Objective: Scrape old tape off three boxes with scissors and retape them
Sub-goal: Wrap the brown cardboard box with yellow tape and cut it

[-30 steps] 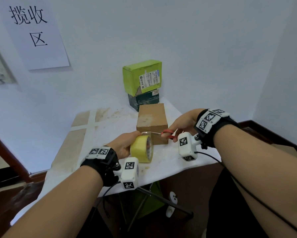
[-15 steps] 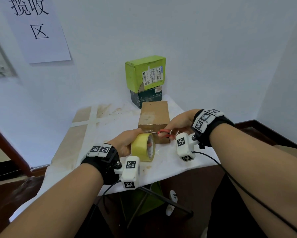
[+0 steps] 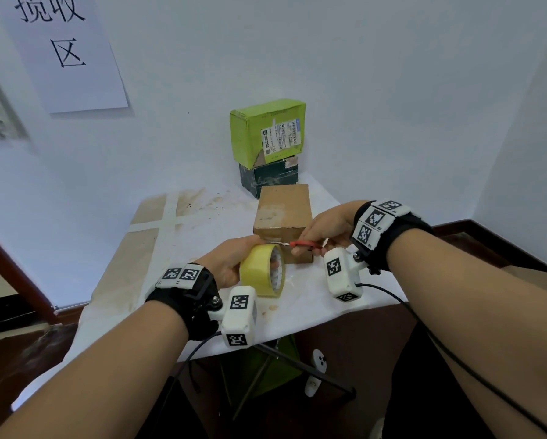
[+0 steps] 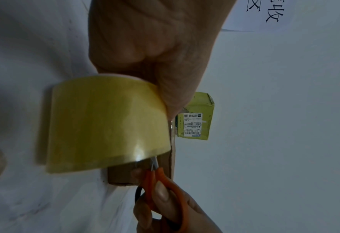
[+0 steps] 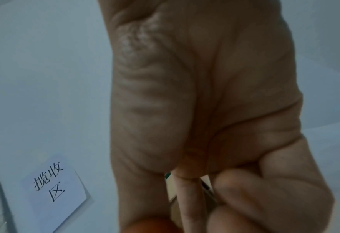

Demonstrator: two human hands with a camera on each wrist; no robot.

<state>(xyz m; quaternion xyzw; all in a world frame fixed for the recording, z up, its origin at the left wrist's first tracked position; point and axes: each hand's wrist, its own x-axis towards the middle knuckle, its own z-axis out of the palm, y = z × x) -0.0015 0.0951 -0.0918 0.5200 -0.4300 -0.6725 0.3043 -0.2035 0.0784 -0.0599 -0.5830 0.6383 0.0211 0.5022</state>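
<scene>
My left grip [image 3: 231, 264] holds tape roll [image 3: 262, 270]; right grip [image 3: 324, 231] clamps scissors [image 3: 300, 244] at brown box [image 3: 283, 217] front edge. Blades closer to roll than before.

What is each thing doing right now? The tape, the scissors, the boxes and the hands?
Tape roll: standing on edge, gripped by the left hand.
Scissors: held in the right hand, blades nearly shut, tips by the roll.
Brown box: closed, on the table.
Green box: closed, wrapping torn, stacked on the dark box.
</scene>
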